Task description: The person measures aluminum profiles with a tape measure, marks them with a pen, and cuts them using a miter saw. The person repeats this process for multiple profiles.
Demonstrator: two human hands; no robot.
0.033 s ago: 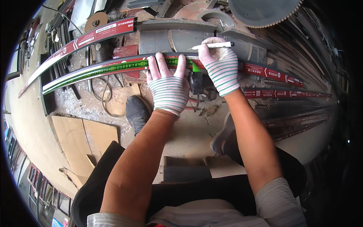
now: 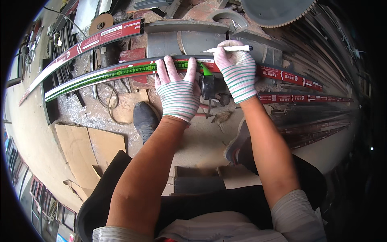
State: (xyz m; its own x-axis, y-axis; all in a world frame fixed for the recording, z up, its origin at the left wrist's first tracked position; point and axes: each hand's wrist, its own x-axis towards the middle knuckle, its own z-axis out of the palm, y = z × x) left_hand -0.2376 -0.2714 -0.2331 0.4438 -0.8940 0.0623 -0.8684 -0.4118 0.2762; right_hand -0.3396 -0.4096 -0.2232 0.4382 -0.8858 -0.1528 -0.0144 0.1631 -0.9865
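Note:
My left hand [image 2: 178,92], in a striped knitted glove, lies with its fingers spread flat on a green tape measure blade [image 2: 133,70]. Its thumb is hidden. The blade runs leftward along a long bar with red printed film [image 2: 288,76]. Right beside that hand is the black tape measure case [image 2: 208,87], where the blade bends up. My gloved right hand [image 2: 238,74] pinches a white marker pen [image 2: 231,49] between thumb and fingers. The pen lies nearly level above the bar, its thin tip pointing left and its dark end right.
A toothed circular saw blade [image 2: 278,12] stands at the upper right. Another red-filmed bar [image 2: 105,38] slants across the upper left, near a brown disc [image 2: 101,24]. Flat cardboard [image 2: 90,155] covers floor at left, by my shoe [image 2: 146,121]. Long profiles [image 2: 314,56] are stacked at right.

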